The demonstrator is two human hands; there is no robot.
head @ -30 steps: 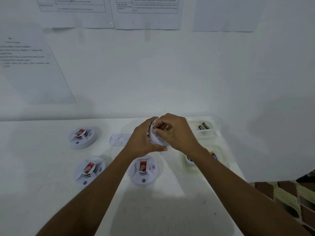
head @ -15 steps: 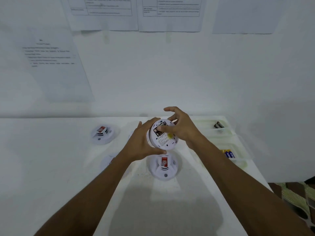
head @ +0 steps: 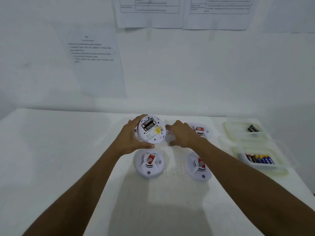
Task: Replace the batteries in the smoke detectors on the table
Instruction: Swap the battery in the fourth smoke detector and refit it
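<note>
My left hand point(head: 129, 138) grips a white smoke detector point(head: 151, 129) off the table, its back turned to me. Two black batteries sit in its uncovered compartment, beside a yellow sticker. My right hand point(head: 182, 135) reaches just right of it, fingers and thumb curled round a flat white cover plate point(head: 169, 136) lying on the table. Three more detectors lie face up with red tags: one point(head: 150, 163) below my left hand, one point(head: 198, 166) under my right forearm, one point(head: 201, 131) behind my right hand.
At the right, one clear tray point(head: 228, 132) holds black batteries point(head: 253, 128); a nearer tray point(head: 242, 150) holds several blue and black batteries point(head: 260, 159). The white table point(head: 51, 150) meets a wall hung with printed sheets. The table's right edge runs close past the trays.
My right hand left the detector's back and moved right and down onto the cover plate. My left hand still holds the detector. The camera swung left, so everything sits further right in view.
</note>
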